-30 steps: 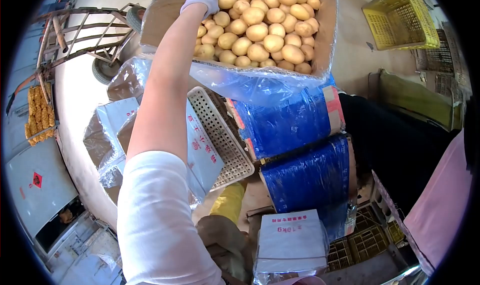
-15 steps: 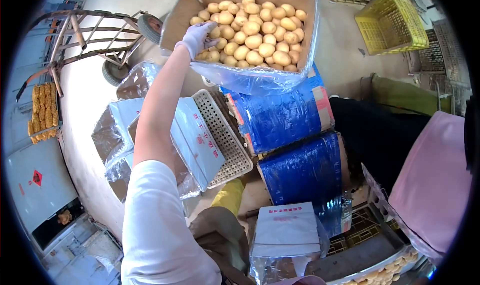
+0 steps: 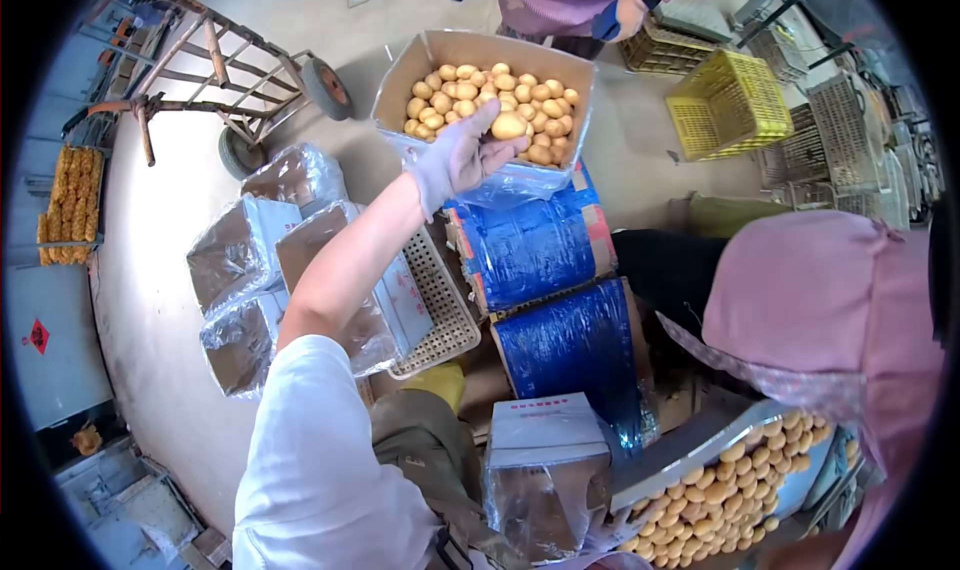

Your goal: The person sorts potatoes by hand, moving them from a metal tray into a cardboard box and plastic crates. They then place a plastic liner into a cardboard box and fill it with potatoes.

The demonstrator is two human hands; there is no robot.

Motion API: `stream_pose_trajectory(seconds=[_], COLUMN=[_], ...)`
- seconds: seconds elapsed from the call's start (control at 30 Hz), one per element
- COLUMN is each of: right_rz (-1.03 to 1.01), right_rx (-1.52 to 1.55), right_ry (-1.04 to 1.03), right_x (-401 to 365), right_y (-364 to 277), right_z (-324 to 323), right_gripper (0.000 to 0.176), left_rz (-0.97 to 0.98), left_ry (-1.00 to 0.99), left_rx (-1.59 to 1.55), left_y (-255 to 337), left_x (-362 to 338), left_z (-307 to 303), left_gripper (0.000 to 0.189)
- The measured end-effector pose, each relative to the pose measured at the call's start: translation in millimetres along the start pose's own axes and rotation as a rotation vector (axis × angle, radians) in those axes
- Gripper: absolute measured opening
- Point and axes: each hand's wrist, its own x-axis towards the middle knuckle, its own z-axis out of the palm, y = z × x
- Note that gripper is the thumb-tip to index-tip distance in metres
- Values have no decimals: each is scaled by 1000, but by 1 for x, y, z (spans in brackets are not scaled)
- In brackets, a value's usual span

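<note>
My left hand [image 3: 462, 160] wears a thin pale glove and is turned partly palm up. Its thumb and fingers are closed around one potato [image 3: 508, 126], held just above the near side of an open carton [image 3: 400, 80]. Clear plastic lines this carton, and many more potatoes [image 3: 468, 91] fill it. Beneath the carton's near side lies a surface wrapped in blue plastic [image 3: 530, 245]. My right hand is out of view.
Several plastic-lined boxes [image 3: 235, 255] stand left beside a white crate [image 3: 445, 315]. A hand truck [image 3: 230, 80] is farther left. Near the lower right are a potato-filled trough [image 3: 700, 505] and a person in a pink hood [image 3: 800, 300]. Another person [image 3: 550, 0] stands behind the carton; a yellow crate [image 3: 730, 105] is right.
My left hand has moved right from the carton's left edge and turned upward, now holding a potato. The view has shifted, bringing a person behind the carton and more of the trough into sight.
</note>
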Motion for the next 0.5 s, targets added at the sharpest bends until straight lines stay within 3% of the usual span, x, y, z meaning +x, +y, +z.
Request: stream_pose_trajectory(seconds=[0.17, 0.33, 0.47, 0.5], right_rz=[130, 144, 159, 179], right_rx=[-55, 36, 54, 48], right_ry=[-78, -4, 23, 28], right_x=[10, 9, 7, 4], right_y=[-17, -24, -25, -23], right_z=[-16, -31, -37, -37], right_gripper=[60, 54, 51, 52], left_rz=[70, -47, -134, -168], left_ry=[-179, -313, -299, -419], left_rx=[-99, -316, -395, -440], left_y=[-27, -71, -125, -141], left_x=[-54, -108, -171, -183], left_z=[30, 41, 57, 59], left_gripper=[44, 43, 43, 45])
